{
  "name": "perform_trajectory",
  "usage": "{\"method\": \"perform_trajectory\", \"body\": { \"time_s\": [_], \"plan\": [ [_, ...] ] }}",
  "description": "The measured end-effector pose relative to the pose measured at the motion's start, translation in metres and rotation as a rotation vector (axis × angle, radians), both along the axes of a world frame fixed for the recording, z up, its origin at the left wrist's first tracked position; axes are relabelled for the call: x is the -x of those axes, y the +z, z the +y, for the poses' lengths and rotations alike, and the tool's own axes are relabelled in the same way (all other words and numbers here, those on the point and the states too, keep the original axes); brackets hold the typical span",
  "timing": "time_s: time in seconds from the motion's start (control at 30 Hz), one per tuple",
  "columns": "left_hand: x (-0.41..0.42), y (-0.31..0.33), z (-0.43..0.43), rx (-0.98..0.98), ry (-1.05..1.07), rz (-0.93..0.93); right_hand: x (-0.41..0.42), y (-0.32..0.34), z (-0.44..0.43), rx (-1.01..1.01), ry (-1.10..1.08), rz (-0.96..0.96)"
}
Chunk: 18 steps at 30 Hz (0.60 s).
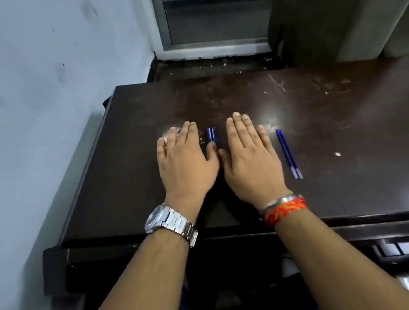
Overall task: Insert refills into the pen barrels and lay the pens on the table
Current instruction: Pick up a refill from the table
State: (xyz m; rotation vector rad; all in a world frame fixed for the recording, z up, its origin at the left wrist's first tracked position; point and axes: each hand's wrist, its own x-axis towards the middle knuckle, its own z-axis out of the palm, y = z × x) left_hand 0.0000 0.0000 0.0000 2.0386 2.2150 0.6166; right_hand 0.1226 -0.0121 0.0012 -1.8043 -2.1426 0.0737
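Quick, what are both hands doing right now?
Left hand: open, flat on the table, holding nothing.
Right hand: open, flat, holding nothing.

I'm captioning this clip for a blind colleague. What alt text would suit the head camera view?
Two bare hands, left hand and right hand, rest flat, palms down, on a dark wooden table, holding nothing. Short blue pen pieces lie between the fingers, and two thin blue refills lie side by side right of the right hand. The left wrist wears a metal watch.
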Motion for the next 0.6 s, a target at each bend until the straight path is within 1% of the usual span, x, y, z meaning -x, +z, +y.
{"method": "perform_trajectory", "body": {
  "time_s": [0.07, 0.1, 0.17, 0.23, 0.33, 0.47, 0.6],
  "plan": [
    [-0.003, 0.000, 0.010, -0.096, 0.064, -0.068, -0.003, -0.003, 0.009, -0.043, -0.007, -0.006],
    [-0.005, 0.002, 0.016, -0.126, 0.087, -0.072, -0.003, -0.001, 0.013, -0.070, -0.001, -0.019],
    [-0.009, 0.007, 0.025, -0.125, 0.100, -0.068, -0.003, 0.003, 0.020, -0.056, 0.026, -0.025],
    [-0.012, 0.008, 0.031, -0.103, 0.100, -0.095, -0.003, 0.002, 0.028, -0.010, 0.040, -0.025],
    [-0.012, 0.004, 0.032, -0.012, 0.114, -0.152, -0.011, -0.002, 0.029, 0.043, 0.032, -0.042],
    [-0.013, 0.000, 0.033, 0.070, 0.158, -0.245, -0.011, -0.003, 0.028, 0.080, 0.025, -0.003],
    [-0.018, -0.002, 0.031, 0.111, 0.201, -0.332, -0.007, -0.003, 0.023, 0.094, 0.035, 0.037]
  ]
}}
